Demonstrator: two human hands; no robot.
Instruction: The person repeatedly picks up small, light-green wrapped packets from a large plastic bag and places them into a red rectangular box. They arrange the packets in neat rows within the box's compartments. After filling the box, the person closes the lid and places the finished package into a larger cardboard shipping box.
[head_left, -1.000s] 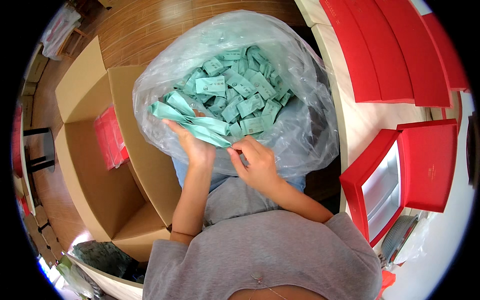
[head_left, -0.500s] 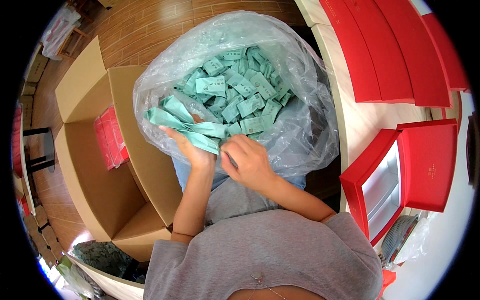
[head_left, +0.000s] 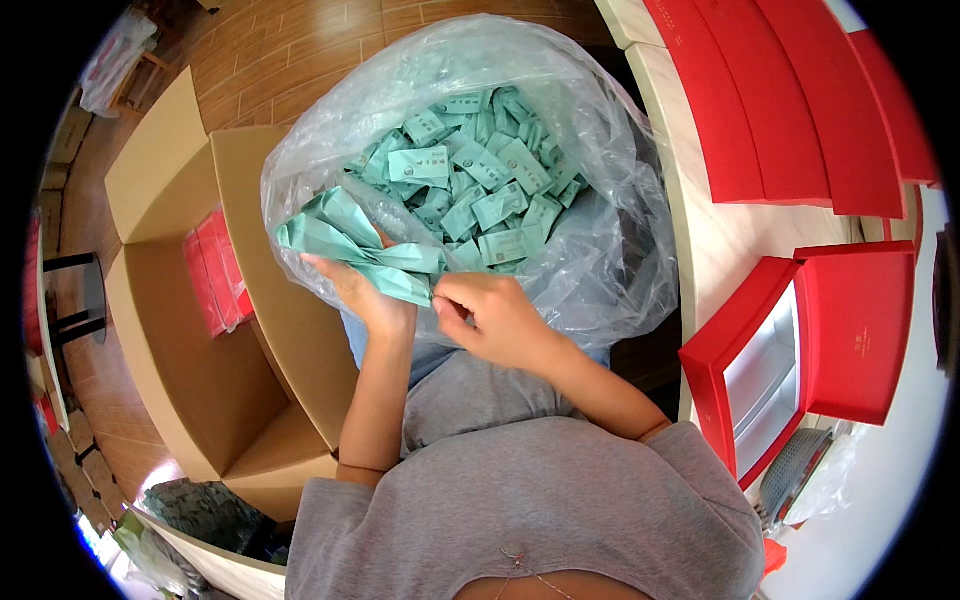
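Observation:
Several pale green paper packets lie fanned out in my left hand, its palm under them and its fingers partly hidden behind. My right hand is closed, thumb and forefinger pinching at the right end of the lowest held packet. Both hands are over the near side of a large clear plastic bag. Inside the bag is a heap of loose green packets, each small, flat and printed.
An open cardboard box stands on the left, with a red plastic-wrapped bundle inside. On the pale table at right is an open red gift box with a silvery lining. Closed red boxes line the far right.
My left hand and the fanned packets have shifted slightly left. The right hand has stayed nearly in place, still at the packets' right end.

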